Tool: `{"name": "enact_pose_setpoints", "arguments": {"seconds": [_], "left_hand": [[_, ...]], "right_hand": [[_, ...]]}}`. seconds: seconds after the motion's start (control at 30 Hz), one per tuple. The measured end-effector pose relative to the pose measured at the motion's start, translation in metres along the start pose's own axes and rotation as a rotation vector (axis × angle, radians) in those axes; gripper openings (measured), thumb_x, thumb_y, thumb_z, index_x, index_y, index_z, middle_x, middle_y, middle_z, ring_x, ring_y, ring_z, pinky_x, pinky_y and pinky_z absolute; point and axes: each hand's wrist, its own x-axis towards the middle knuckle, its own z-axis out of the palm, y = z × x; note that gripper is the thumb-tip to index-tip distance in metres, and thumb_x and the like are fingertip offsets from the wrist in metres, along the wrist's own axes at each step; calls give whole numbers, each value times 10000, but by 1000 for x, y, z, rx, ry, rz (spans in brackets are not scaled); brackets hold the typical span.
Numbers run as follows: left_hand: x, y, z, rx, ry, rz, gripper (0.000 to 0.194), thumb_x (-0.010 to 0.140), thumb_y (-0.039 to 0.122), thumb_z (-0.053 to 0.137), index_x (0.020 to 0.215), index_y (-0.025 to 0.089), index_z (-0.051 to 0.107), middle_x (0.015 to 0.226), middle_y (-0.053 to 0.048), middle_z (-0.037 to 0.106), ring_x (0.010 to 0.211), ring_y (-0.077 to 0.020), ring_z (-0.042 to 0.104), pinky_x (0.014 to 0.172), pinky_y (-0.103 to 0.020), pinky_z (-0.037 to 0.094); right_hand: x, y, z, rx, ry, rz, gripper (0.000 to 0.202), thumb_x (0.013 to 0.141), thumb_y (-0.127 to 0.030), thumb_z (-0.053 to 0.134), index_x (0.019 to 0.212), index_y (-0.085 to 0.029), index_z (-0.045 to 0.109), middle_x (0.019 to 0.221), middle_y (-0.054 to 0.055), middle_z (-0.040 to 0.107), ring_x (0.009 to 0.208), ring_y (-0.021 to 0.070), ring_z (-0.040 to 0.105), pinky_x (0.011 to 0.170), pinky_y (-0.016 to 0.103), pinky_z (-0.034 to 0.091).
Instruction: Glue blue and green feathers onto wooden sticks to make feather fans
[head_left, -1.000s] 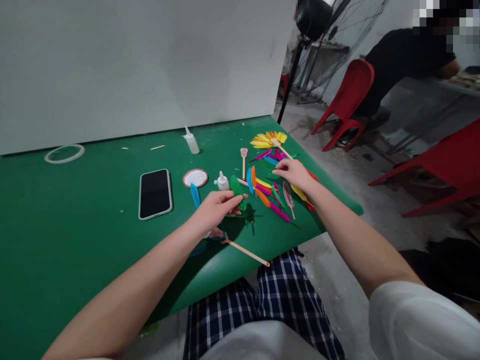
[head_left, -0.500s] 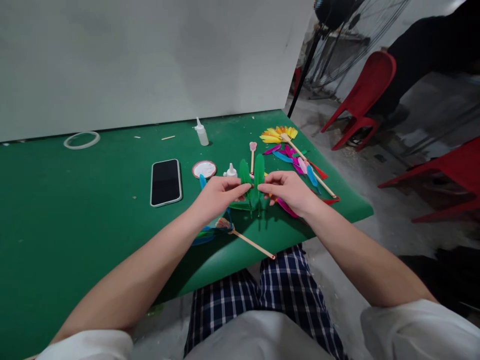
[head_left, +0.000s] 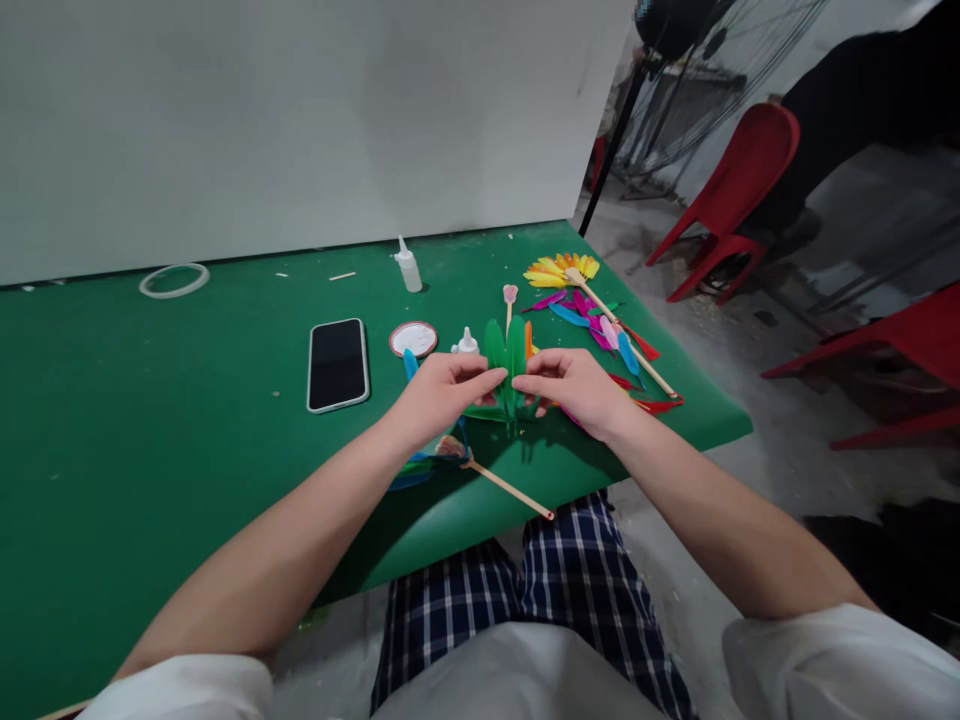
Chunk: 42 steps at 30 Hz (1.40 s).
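Observation:
Two green feathers stand upright side by side between my hands. My left hand (head_left: 459, 392) pinches the left green feather (head_left: 494, 342). The right green feather (head_left: 517, 345) is pinched in my right hand (head_left: 568, 388). Below my left wrist lies a wooden-handled stick (head_left: 511, 490) with a shell-like head and blue feathers (head_left: 412, 478) around it; my arm hides part of them. Just behind the hands is a white glue bottle (head_left: 467, 341). Another stick with a pink head (head_left: 510, 296) lies behind the green feathers.
On the green table (head_left: 187, 430) are a phone (head_left: 338, 365), a round red-rimmed dish (head_left: 412, 339), a second glue bottle (head_left: 408, 268) and a clear ring (head_left: 174, 281). A yellow feather fan (head_left: 561, 270) and loose coloured feathers (head_left: 589, 318) lie right. Red chairs (head_left: 739, 190) stand beyond.
The two green feathers have come closer together, nearly touching at their lower parts. My hands have drawn nearer to each other. The view has shifted slightly.

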Motion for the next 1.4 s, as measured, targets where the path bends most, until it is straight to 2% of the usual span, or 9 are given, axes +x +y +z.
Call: {"name": "enact_pose_setpoints", "arguments": {"seconds": [0.27,0.77,1.03,1.4], "left_hand": [[0,-1,0,-18,-13,-19,293,755,374,564,609,121,565,542,26,488,564,-86,460,552,-213,354],[0,0,0,22,-9,-3,297,760,352,553,563,131,538,526,22,501,556,-93,487,552,-217,375],[0,-2,0,-5,-22,-9,277,760,358,556,617,121,574,550,20,509,566,-89,479,554,-215,367],[3,-9,-2,-15,-26,-10,317,748,385,563,553,138,531,522,25,508,548,-90,488,555,-221,369]], "right_hand": [[0,2,0,9,-13,-2,253,595,-350,704,680,-148,579,567,-35,541,521,73,520,442,181,454],[-1,2,3,4,21,-10,262,594,-362,701,674,-149,571,549,-35,525,505,70,510,419,172,452],[-1,4,2,1,24,-13,263,599,-374,698,672,-155,572,549,-36,529,506,71,502,418,174,455],[-1,8,3,7,27,2,274,590,-381,705,674,-157,570,540,-36,526,490,73,504,414,179,453]]}}
